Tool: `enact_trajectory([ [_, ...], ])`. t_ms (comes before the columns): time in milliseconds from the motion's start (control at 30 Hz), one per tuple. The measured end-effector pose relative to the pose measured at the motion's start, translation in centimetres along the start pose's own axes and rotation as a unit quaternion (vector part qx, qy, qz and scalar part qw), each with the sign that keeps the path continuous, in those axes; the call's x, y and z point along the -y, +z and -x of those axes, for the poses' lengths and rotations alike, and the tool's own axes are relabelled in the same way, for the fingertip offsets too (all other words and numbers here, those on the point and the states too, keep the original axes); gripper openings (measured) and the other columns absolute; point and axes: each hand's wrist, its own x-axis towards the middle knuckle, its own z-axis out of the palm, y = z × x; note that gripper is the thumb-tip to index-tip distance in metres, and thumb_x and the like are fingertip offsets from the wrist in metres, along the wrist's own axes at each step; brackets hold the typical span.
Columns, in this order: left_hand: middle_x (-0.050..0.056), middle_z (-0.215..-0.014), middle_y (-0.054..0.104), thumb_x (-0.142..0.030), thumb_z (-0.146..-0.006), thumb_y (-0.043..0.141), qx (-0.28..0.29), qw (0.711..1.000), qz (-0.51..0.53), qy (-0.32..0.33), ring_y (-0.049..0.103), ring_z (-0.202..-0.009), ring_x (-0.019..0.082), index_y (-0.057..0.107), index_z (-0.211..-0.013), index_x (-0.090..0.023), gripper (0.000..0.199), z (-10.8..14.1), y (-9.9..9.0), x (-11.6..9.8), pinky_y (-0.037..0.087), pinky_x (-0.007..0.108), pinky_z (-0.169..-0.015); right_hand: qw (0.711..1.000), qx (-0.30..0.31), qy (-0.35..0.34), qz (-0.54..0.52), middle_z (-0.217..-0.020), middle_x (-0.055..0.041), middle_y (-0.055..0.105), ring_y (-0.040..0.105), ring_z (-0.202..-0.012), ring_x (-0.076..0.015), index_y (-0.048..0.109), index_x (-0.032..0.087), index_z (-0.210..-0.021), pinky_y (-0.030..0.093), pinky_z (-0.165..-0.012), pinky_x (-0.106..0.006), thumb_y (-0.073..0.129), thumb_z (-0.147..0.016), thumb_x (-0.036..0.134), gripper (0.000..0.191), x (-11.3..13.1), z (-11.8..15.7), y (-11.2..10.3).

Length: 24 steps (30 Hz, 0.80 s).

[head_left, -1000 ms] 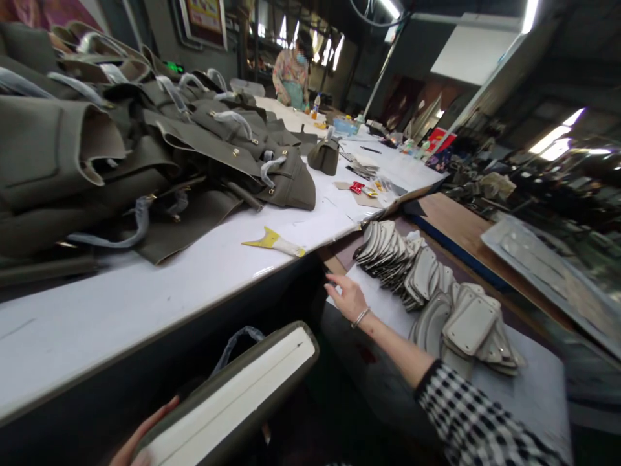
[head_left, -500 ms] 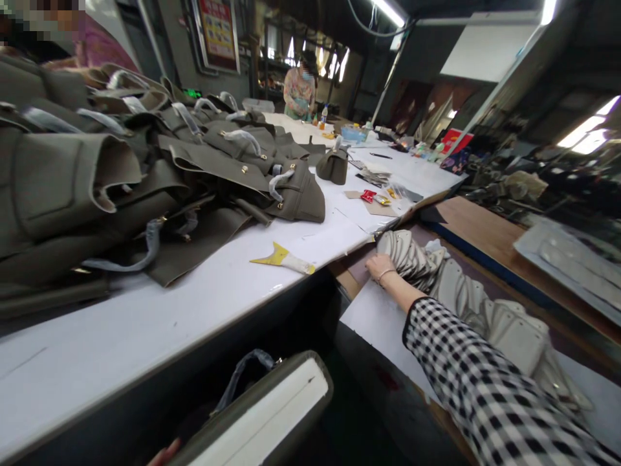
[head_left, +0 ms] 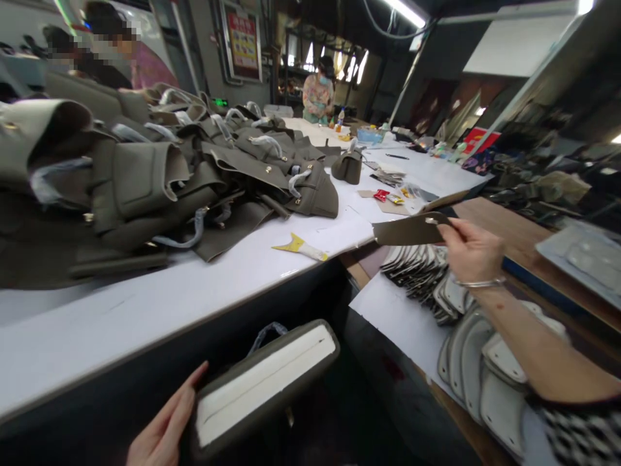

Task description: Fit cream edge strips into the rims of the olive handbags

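Holding a dark flat panel [head_left: 405, 232] in the right hand [head_left: 478, 255], with the left hand [head_left: 162, 421] at a dark bag [head_left: 269, 382].

Hands well apart: the right pinches the panel by its near end, beside a small metal fitting, the free end pointing toward the table [head_left: 145, 340]; the left touches the bag's near end, firmness of grip cannot be told. Panel judged light, thin and fairly stiff; hold by the edges, clear of the fitting. Bag judged bulkier, firm around its white face; best supported at both ends. Below the right hand, overlapping pale-backed panels [head_left: 499, 401]; beyond the left, on the table, a heap of dark bags [head_left: 140, 181]; between the hands and farther out, a yellow-ended tool [head_left: 308, 249]. At the far end, a person [head_left: 317, 97].
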Motion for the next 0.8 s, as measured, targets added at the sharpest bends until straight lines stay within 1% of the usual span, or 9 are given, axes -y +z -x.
enact_trajectory([
  [133, 0.004, -0.121, 0.070, -0.065, -0.081, 0.059, -0.086, 0.988, -0.069, 0.108, 0.057, -0.122, 0.030, 0.062, -0.130, -0.027, 0.062, 0.7, -0.5, -4.4, 0.030, 0.047, -0.117, 0.955, 0.024, 0.075, -0.287, -0.093, -0.0100, 0.073, 0.066, -0.071, -0.0225, 0.075, 0.025, -0.099, 0.057, -0.074, -0.046, 0.074, -0.081, 0.040, 0.024, 8.1, 3.8, -3.3],
  [200, 0.007, -0.121, 0.069, -0.066, -0.080, 0.060, -0.065, 0.987, -0.070, 0.133, 0.062, -0.112, 0.029, 0.059, -0.134, -0.025, 0.068, 1.2, -0.4, -6.2, 0.040, 0.045, -0.110, 0.909, 0.037, 0.155, -0.386, -0.100, -0.0090, 0.071, 0.067, -0.075, -0.0229, 0.075, 0.030, -0.091, 0.058, -0.069, -0.046, 0.079, -0.075, 0.036, 0.018, 11.1, 5.8, -4.1],
  [267, 0.009, -0.127, 0.066, -0.066, -0.080, 0.060, 0.002, 0.991, -0.034, 0.130, 0.063, -0.106, 0.027, 0.057, -0.136, -0.023, 0.071, 2.0, -0.3, -7.3, 0.047, 0.039, -0.101, 0.850, 0.066, 0.248, -0.461, -0.094, -0.0051, 0.072, 0.066, -0.072, -0.0229, 0.074, 0.033, -0.081, 0.059, -0.055, -0.041, 0.087, -0.062, 0.035, 0.023, 12.9, 8.0, -4.0],
  [333, 0.010, -0.123, 0.068, -0.064, -0.085, 0.056, 0.087, 0.991, 0.041, 0.088, 0.065, -0.097, 0.024, 0.056, -0.136, -0.023, 0.066, 3.2, -0.2, -7.5, 0.053, 0.035, -0.090, 0.791, 0.129, 0.331, -0.497, -0.082, -0.0028, 0.072, 0.065, -0.064, -0.0218, 0.074, 0.032, -0.076, 0.058, -0.045, -0.036, 0.092, -0.053, 0.036, 0.029, 13.5, 10.6, -3.1],
  [400, 0.008, -0.099, 0.073, -0.058, -0.088, 0.056, 0.135, 0.985, 0.099, 0.030, 0.065, -0.078, 0.019, 0.063, -0.125, -0.020, 0.054, 4.6, -0.2, -7.1, 0.056, 0.030, -0.073, 0.747, 0.206, 0.393, -0.495, -0.074, -0.0035, 0.071, 0.065, -0.059, -0.0204, 0.074, 0.027, -0.076, 0.058, -0.043, -0.034, 0.092, -0.052, 0.039, 0.032, 13.2, 13.5, -1.7],
  [500, 0.002, -0.068, 0.064, -0.054, -0.081, 0.068, 0.116, 0.986, 0.114, -0.034, 0.055, -0.054, 0.013, 0.071, -0.092, -0.016, 0.040, 6.3, -0.2, -6.2, 0.046, 0.021, -0.045, 0.696, 0.272, 0.460, -0.480, -0.075, -0.0044, 0.070, 0.064, -0.061, -0.0190, 0.073, 0.022, -0.078, 0.059, -0.045, -0.030, 0.092, -0.053, 0.041, 0.036, 12.3, 17.5, 0.3],
  [567, 0.000, -0.062, 0.061, -0.055, -0.077, 0.071, 0.095, 0.986, 0.114, -0.070, 0.053, -0.049, 0.012, 0.068, -0.080, -0.016, 0.040, 6.9, 0.0, -5.6, 0.042, 0.020, -0.040, 0.667, 0.293, 0.494, -0.474, -0.076, -0.0032, 0.069, 0.064, -0.064, -0.0190, 0.072, 0.022, -0.080, 0.059, -0.047, -0.029, 0.092, -0.054, 0.040, 0.037, 11.6, 19.4, 1.2],
  [667, 0.000, -0.058, 0.060, -0.060, -0.072, 0.073, 0.062, 0.991, 0.080, -0.093, 0.054, -0.047, 0.012, 0.063, -0.072, -0.017, 0.045, 6.6, 0.3, -4.9, 0.043, 0.020, -0.041, 0.665, 0.345, 0.494, -0.442, -0.076, -0.0037, 0.068, 0.062, -0.064, -0.0192, 0.071, 0.020, -0.080, 0.057, -0.046, -0.029, 0.088, -0.059, 0.046, 0.037, 10.6, 20.9, 2.4],
  [800, -0.003, -0.044, 0.050, -0.066, -0.070, 0.071, 0.026, 0.997, -0.043, -0.063, 0.044, -0.041, 0.009, 0.059, -0.065, -0.017, 0.050, 5.4, 0.3, -4.1, 0.034, 0.019, -0.041, 0.745, 0.385, 0.418, -0.350, -0.063, -0.0012, 0.059, 0.047, -0.049, -0.0097, 0.072, 0.017, -0.079, 0.036, -0.037, -0.018, 0.083, -0.063, 0.056, 0.044, 9.6, 20.6, 4.2],
])
